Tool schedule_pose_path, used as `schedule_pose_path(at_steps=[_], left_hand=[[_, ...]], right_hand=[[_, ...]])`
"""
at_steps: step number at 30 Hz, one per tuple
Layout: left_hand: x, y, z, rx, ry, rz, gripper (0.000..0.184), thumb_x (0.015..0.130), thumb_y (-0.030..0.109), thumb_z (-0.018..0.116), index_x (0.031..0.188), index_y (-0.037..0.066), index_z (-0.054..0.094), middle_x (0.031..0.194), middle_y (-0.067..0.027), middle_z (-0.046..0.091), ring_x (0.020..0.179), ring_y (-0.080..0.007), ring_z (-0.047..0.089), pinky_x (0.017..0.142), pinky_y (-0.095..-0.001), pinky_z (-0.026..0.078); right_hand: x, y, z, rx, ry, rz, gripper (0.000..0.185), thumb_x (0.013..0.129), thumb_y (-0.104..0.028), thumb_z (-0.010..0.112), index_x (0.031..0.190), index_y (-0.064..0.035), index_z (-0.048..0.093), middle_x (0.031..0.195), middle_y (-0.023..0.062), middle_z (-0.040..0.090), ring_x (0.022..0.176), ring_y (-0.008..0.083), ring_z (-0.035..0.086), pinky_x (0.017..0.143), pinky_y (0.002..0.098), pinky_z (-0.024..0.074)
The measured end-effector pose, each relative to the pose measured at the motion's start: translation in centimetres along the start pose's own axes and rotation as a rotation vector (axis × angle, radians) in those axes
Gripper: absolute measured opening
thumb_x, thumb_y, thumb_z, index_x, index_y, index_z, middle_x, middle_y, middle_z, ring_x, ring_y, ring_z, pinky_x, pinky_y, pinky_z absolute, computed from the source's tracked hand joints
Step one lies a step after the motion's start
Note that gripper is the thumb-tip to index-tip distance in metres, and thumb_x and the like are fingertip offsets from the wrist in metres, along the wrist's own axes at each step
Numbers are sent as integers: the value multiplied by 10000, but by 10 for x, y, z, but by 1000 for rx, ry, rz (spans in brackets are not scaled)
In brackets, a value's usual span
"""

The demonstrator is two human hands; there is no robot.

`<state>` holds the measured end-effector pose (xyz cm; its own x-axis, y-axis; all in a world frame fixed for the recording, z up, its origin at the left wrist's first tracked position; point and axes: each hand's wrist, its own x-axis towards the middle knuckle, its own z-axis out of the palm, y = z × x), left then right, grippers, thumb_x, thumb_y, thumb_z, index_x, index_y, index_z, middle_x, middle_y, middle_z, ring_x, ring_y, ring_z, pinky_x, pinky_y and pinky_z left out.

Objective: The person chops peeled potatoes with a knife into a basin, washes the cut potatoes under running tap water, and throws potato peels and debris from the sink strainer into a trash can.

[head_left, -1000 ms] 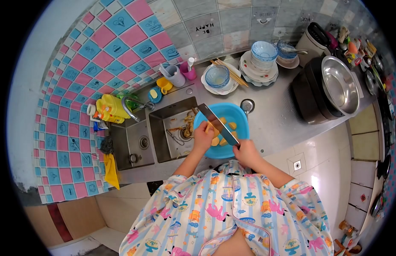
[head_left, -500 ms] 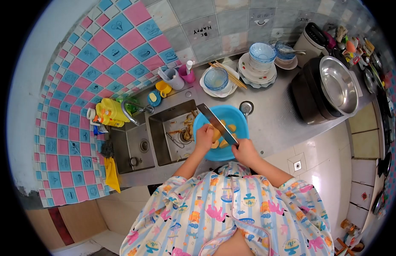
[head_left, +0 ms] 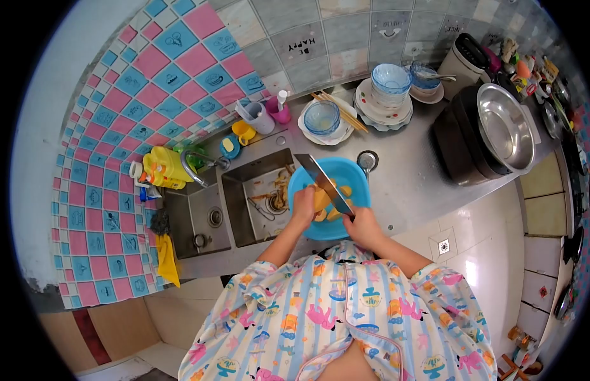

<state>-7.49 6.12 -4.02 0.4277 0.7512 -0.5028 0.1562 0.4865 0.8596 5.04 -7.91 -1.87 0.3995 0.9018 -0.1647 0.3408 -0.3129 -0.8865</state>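
Observation:
Over a blue basin (head_left: 361, 190) on the counter, my left hand (head_left: 304, 204) grips a peeled yellow potato (head_left: 321, 199). My right hand (head_left: 363, 227) is closed round the handle of a cleaver (head_left: 321, 180). The wide blade slants up and left across the basin, against or just above the potato; contact is hard to tell. Several yellow pieces (head_left: 345, 190) lie in the basin below the blade. My left fingertips are partly hidden behind the potato and blade.
A double sink (head_left: 244, 238) with peelings is to the left, under a faucet (head_left: 199, 166). Behind the basin stand a glass bowl on plates (head_left: 321, 117), chopsticks and stacked bowls (head_left: 391, 79). A dark cooker with a metal bowl (head_left: 506, 127) is at right.
The view has shifted slightly. My left hand has turned a little around the potato, more of which now shows, and the cleaver blade has tilted slightly.

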Motion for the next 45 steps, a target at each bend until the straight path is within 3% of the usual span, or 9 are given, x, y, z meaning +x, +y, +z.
schedule_pose_path(at_steps=[7, 13, 19, 25, 31, 34, 36, 40, 45], left_hand=[[7, -11, -4, 128, -49, 220, 314, 922, 211, 459, 786, -25, 617, 603, -61, 553, 457, -137, 513, 379, -290, 381], [11, -18, -16, 225, -111, 238, 330, 919, 220, 467, 763, -29, 618, 603, -48, 552, 501, -129, 538, 412, -286, 409], [0, -9, -21, 166, -276, 178, 444, 906, 407, 405, 868, 15, 610, 642, -60, 592, 427, -124, 509, 374, -242, 375], [23, -37, -50, -221, -472, -68, 473, 897, 443, 399, 1028, 31, 590, 673, -78, 599, 451, -160, 517, 431, -271, 405], [-9, 3, -12, -427, -344, -87, 430, 912, 327, 439, 1203, 16, 506, 1005, -124, 588, 888, -226, 593, 797, -383, 521], [-3, -12, -15, -555, -402, -106, 400, 903, 219, 487, 1243, 8, 468, 1137, -127, 544, 1044, -263, 545, 959, -462, 465], [0, -20, -14, -581, -401, -79, 373, 902, 166, 495, 1240, 10, 469, 1144, -135, 540, 1070, -268, 541, 979, -465, 455], [1, -22, -9, -632, -360, -86, 423, 889, 92, 562, 1265, 37, 377, 1152, -134, 515, 1077, -273, 556, 912, -448, 508], [-8, -11, -6, -201, -279, -25, 466, 855, 55, 629, 1231, 52, 353, 1123, -119, 532, 978, -234, 598, 809, -405, 551]], right_hand=[[12, 11, -19, 154, -207, 74, 173, 819, -90, 594, 874, 72, 622, 618, 108, 613, 477, 186, 576, 461, 328, 462], [13, -1, -44, 481, -395, 315, 159, 832, -92, 609, 840, 66, 597, 551, 54, 509, 413, 126, 469, 399, 289, 406], [20, 13, -65, 575, -405, 386, 126, 809, -70, 632, 818, 45, 581, 532, 41, 476, 411, 115, 441, 393, 291, 389], [20, 16, -68, 377, -227, 318, 164, 811, -89, 625, 721, 42, 585, 524, 50, 512, 397, 127, 473, 387, 294, 395], [5, 23, -42, 198, 10, 199, 193, 819, -107, 606, 724, 60, 615, 542, 67, 562, 410, 138, 531, 396, 302, 419], [-4, 18, -33, 77, 100, 103, 155, 801, -103, 601, 800, 46, 648, 623, 145, 609, 517, 230, 585, 493, 351, 464], [-8, 10, -31, 42, 103, 89, 145, 767, -101, 607, 809, 32, 646, 724, 242, 629, 661, 387, 634, 604, 411, 502], [-17, -17, -32, -48, 81, -3, 127, 779, -93, 582, 817, 12, 642, 704, 246, 612, 675, 423, 607, 614, 437, 496], [-20, -16, -28, -43, 74, 1, 128, 785, -95, 576, 808, 19, 629, 697, 253, 602, 670, 434, 597, 608, 445, 487]])
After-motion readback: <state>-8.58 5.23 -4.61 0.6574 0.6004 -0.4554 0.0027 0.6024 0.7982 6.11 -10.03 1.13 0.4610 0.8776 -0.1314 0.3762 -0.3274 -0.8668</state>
